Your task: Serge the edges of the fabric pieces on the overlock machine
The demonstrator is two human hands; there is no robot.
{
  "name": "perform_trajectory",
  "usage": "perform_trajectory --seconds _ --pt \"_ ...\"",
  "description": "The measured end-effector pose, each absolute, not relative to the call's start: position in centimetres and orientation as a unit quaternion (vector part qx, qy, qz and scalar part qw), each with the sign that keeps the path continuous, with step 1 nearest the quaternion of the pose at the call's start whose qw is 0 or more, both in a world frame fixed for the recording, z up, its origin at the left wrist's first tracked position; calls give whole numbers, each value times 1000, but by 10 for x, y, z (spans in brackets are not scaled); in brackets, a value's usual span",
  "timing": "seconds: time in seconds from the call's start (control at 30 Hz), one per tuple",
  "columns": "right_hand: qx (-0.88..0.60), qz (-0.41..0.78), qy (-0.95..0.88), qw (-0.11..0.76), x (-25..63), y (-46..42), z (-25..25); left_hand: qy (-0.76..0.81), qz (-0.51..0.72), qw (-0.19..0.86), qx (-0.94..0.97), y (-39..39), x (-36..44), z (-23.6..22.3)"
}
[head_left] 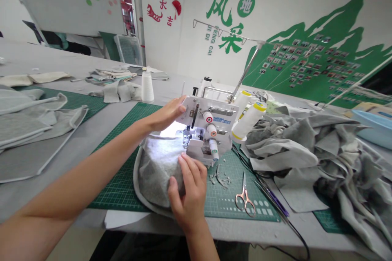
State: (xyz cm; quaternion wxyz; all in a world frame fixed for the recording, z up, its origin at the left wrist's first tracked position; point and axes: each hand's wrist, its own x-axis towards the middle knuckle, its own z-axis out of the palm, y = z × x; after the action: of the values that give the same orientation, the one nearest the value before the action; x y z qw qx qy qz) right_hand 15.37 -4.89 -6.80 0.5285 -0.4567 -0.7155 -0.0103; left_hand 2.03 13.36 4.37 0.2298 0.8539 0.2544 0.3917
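Left forearm [70,187]: reaches in from the lower left, its wrist bent slightly toward the machine.
Right hand [192,191]: partly open, thumb spread from lightly bent fingers; it presses on the grey fabric piece [154,171] rather than pinching it.
Grey fabric piece: lies in front of the machine, its upper part at the presser foot [185,136], its rounded, pale-bound edge curving toward the person.
Guiding the fabric: best done, I judge, with light, flat pressure, letting the feed draw it in; pulling could stretch the cloth or bend a needle.
Fingertip care: the right fingertips lie near the foot, so the hand should work from further back as the edge closes in.
Layers: worth smoothing near the foot, so that no fold slips beneath it.
Scissors [243,191]: slightly open on the green cutting mat [226,208], right of the fabric, near some clippings [220,177].
Left hand [168,114]: fingers extended, touching the upper left edge of the sewing machine [226,114]; its underside is hidden, so whether it grips cannot be told.
Grey fabric pile [284,151]: heaped on the surface [263,232], right of the machine.
White thread cone [147,85]: upright, behind the left hand.
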Motion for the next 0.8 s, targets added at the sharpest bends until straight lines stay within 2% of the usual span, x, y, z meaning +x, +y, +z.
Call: perform_trajectory --seconds 0.17,0.37,0.53,0.63,0.73,0.8 --pt "-454 -7 -720 524 156 -48 -69 299 414 225 830 134 18 35" --pt "-451 20 -716 532 156 -48 -69 406 500 98 759 71 4 20" --pt "-459 74 -662 588 152 -52 -75 295 401 -6 867 7 -2 -8" --pt "-510 167 -567 625 147 -59 -82 282 388 -28 877 -3 -7 -25" --pt "-545 291 -523 587 141 -68 -88 274 390 -22 879 -1 -14 -35" --pt "-548 332 -512 572 138 -75 -90 270 391 -10 880 2 -17 -38"
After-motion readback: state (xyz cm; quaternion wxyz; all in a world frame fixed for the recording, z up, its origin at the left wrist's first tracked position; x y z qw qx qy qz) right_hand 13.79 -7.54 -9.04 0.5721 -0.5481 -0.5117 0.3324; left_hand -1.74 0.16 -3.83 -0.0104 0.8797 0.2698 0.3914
